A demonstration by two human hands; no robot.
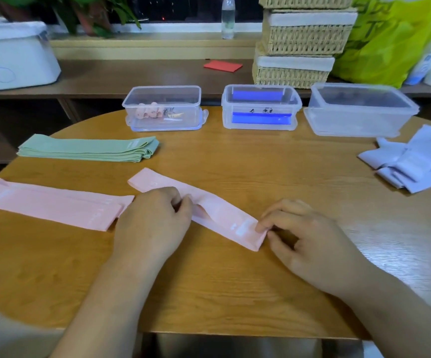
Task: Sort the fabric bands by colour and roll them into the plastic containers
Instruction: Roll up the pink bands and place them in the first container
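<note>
The wooden worktop [235, 293] fills the frame, with three clear plastic containers [237, 109] in a row at upper centre, a green band stack [87, 149] at upper left, a pink band stack [49, 205] at the left edge and a lilac band pile [416, 161] at the right edge. One pink band [224, 218] lies slantwise at centre. The left hand [152, 223] grips its middle with curled fingers, and the right hand [310, 239] pinches its lower-right end.

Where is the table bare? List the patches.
Bare: the strip between the containers and the held pink band, right of the green bands; also the near edge. Crowded: pink stack at left, pale bands at right.
</note>
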